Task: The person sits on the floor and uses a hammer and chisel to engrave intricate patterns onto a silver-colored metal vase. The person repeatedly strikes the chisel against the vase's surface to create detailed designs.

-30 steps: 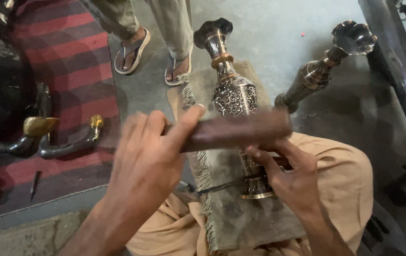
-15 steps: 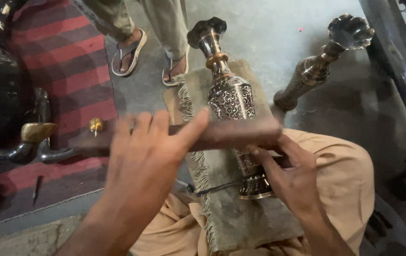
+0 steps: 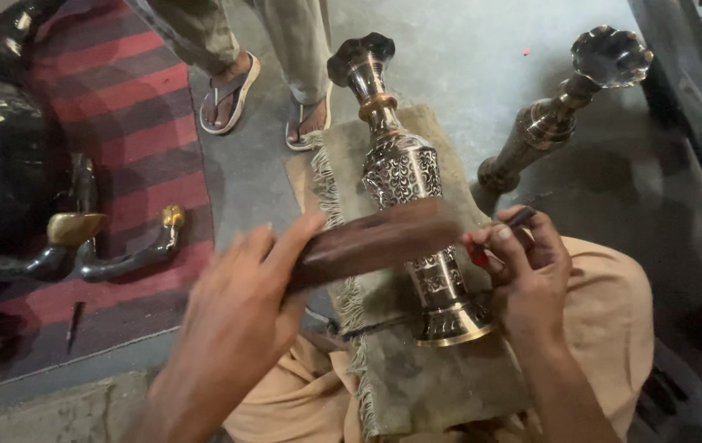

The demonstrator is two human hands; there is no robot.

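Observation:
An engraved metal vase (image 3: 400, 176) lies along a fringed cloth pad (image 3: 433, 385) on my lap, its fluted mouth pointing away from me. My left hand (image 3: 232, 324) grips a brown wooden block (image 3: 376, 242) and holds it across the vase's lower body. My right hand (image 3: 523, 267) pinches a thin dark chisel-like tool (image 3: 511, 223) with its point down against the vase, just right of the block's end.
A second metal vase (image 3: 560, 107) stands upright on the grey floor at the right. A person's sandalled feet (image 3: 265, 90) are just beyond the pad. Curved metal pieces (image 3: 121, 250) lie on a red striped rug (image 3: 121, 115) at the left. A dark bar (image 3: 695, 98) runs along the right edge.
My left hand has swung the wooden block rightward again, back over the vase toward the tool. My right hand holds its place on the vase.

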